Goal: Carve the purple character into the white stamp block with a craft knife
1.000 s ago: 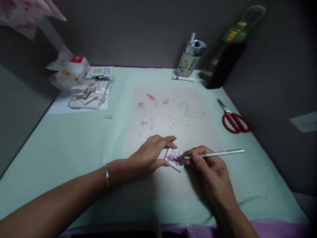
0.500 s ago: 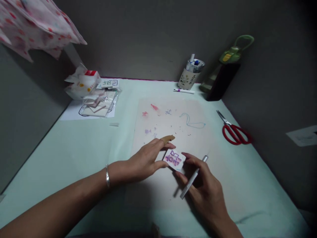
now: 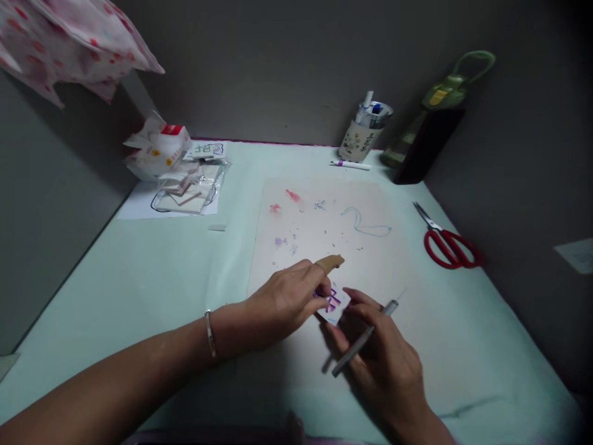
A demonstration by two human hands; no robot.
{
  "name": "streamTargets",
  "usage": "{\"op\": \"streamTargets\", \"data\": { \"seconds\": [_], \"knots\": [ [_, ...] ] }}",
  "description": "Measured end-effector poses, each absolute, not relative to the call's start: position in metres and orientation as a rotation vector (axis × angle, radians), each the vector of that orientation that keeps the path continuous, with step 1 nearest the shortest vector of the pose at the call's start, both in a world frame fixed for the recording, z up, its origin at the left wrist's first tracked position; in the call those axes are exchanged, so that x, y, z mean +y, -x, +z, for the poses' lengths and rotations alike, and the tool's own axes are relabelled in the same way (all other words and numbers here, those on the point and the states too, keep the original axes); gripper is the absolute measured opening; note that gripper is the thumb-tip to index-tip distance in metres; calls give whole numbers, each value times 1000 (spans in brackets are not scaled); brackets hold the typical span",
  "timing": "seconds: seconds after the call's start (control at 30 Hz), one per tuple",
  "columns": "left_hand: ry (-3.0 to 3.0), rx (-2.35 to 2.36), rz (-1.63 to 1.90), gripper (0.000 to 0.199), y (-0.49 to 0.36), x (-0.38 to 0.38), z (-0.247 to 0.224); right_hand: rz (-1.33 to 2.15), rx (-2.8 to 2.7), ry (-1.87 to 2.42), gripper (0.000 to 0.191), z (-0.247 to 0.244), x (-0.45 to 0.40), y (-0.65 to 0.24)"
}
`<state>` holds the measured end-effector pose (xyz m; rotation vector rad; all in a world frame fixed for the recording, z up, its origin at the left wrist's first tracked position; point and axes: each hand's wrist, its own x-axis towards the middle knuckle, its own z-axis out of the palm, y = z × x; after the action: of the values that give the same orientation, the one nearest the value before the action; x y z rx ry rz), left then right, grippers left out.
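Note:
A small white block (image 3: 340,304), resembling a carving eraser, bears purple drawn lines on its face. My right hand (image 3: 386,352) grips its right side between thumb and fingers. The same hand also holds a silver craft knife (image 3: 359,345), its thin blade pointing up and to the right. My left hand (image 3: 285,296) reaches over the block's left part, thumb and a bent finger pinched together on the face, hiding some of the lines. Whatever is in that pinch is too small to make out. A tan cover wraps the left index finger, which sticks out past the block.
Beneath the hands lies a pale sheet (image 3: 273,321) with red, purple and blue marks and dark crumbs. Red-handled scissors (image 3: 451,247), a green-lidded bottle (image 3: 428,133), a pen cup (image 3: 364,133) and a white marker (image 3: 351,165) are to the right; bagged blocks (image 3: 185,191) and tissues (image 3: 157,151) are left.
My left thumb and fingers have moved from the block's left edge onto its face, covering part of the lines. The right hand keeps hold of block and knife. The view has shifted slightly.

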<state>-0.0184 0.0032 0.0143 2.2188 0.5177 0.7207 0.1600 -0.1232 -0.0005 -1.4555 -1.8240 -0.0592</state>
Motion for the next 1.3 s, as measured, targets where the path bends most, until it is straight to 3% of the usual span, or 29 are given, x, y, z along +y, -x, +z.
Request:
{"op": "streamTargets", "data": {
  "seconds": [0.67, 1.3],
  "knots": [
    [-2834, 393, 528, 60, 26, 4, 31, 19, -1842, 1449, 34, 2, -125, -160],
    [-3063, 330, 326, 50, 20, 0, 59, 76, -1883, 1398, 29, 4, -123, -162]
  ]
}}
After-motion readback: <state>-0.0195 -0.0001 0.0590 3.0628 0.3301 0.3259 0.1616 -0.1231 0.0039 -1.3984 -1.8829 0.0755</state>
